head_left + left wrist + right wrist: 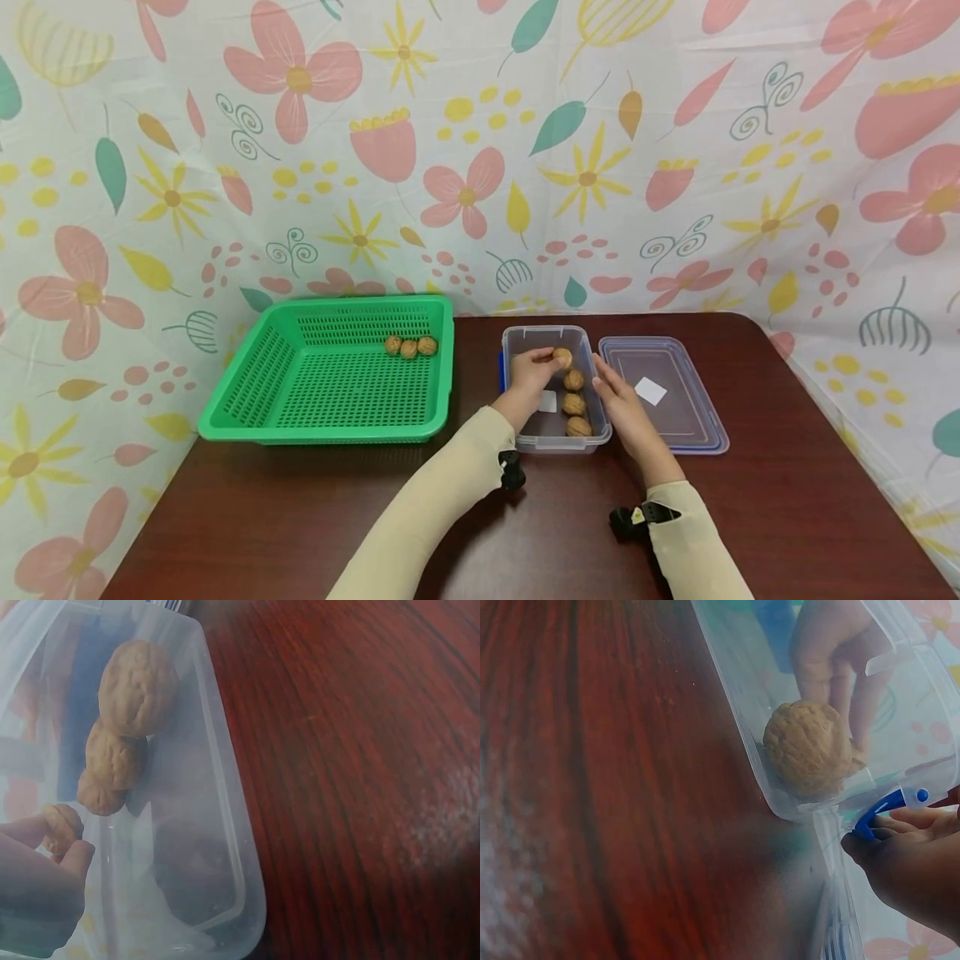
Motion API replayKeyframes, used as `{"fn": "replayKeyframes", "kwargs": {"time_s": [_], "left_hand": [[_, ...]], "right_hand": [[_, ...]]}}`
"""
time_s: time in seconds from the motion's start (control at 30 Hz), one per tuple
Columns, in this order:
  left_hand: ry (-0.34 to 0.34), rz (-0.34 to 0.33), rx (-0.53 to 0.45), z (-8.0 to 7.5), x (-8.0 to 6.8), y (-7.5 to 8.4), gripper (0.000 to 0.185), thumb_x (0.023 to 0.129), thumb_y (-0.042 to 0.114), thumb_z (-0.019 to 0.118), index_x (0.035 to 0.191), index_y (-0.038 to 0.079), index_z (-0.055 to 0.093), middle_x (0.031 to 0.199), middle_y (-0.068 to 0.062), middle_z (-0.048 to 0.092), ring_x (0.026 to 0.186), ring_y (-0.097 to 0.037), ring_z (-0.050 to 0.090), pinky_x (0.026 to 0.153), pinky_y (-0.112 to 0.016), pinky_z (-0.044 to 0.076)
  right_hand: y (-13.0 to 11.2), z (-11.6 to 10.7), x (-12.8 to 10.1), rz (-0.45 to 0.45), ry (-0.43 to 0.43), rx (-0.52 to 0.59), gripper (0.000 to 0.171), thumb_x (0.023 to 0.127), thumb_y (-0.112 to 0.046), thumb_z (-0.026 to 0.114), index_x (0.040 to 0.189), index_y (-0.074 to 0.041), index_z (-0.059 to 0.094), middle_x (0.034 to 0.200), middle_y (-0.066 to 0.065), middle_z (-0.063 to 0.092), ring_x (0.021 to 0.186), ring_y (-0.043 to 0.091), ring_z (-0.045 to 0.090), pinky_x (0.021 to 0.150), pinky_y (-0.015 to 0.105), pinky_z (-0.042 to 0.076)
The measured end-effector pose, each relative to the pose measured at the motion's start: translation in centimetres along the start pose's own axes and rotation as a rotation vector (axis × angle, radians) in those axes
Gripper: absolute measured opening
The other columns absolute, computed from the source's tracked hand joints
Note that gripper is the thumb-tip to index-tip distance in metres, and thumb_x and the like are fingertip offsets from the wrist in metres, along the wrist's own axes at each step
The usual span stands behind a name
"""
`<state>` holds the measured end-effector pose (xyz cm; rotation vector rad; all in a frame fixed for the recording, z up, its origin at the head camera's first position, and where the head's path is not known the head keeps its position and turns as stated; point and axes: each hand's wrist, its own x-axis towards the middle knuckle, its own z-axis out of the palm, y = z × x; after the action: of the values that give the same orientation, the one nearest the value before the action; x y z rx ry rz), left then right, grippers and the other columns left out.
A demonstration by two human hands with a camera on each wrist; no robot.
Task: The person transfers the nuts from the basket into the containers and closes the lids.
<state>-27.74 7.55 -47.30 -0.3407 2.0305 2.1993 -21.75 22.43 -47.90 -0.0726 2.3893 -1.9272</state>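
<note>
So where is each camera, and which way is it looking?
Head: worn up high, looking forward and down at the table, green basket, clear box and lid; both sleeved arms and hands show.
Left wrist: low beside the box, looking in at walnuts; left hand fingers show, holding one.
Right wrist: low on the table, facing the box; right hand shows at its edge.
All share the box and walnuts.

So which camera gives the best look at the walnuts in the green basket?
The head view: three walnuts sit together at the far edge of the green basket. Neither wrist view shows the basket at all; both show only walnuts in the clear container.
</note>
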Motion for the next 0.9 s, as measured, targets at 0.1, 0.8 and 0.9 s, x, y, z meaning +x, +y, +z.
{"fn": "replayKeyframes", "kwargs": {"time_s": [0.1,0.8,0.9], "left_hand": [[0.009,-0.018,0.002,0.0,0.1,0.1,0.027,0.085,0.01,0.075,0.111,0.004,0.072,0.103,-0.007,0.069,0.099,-0.022,0.065,0.09,-0.038,0.053],[0.01,0.01,0.029,-0.1,-0.2,0.5,0.028,0.088,0.003,0.069,0.116,0.002,0.069,0.106,-0.008,0.068,0.102,-0.023,0.064,0.087,-0.033,0.054],[-0.031,0.054,0.049,-0.4,-0.4,1.4,0.026,0.088,0.006,0.07,0.114,0.005,0.07,0.104,-0.004,0.069,0.098,-0.019,0.065,0.085,-0.031,0.054]], "right_hand": [[-0.1,0.0,0.0,-0.004,0.0,-0.004,0.052,0.106,-0.013,0.035,0.154,-0.006,0.018,0.159,0.016,0.013,0.146,0.033,0.004,0.117,0.051,0.008],[-0.3,0.1,-0.2,0.014,0.002,-0.038,0.052,0.106,-0.016,0.035,0.155,-0.009,0.017,0.159,0.017,0.01,0.146,0.036,0.004,0.116,0.055,0.009],[-0.3,0.0,-0.2,0.014,0.002,-0.035,0.052,0.106,-0.015,0.035,0.155,-0.009,0.017,0.159,0.017,0.01,0.146,0.036,0.004,0.116,0.054,0.009]]}}
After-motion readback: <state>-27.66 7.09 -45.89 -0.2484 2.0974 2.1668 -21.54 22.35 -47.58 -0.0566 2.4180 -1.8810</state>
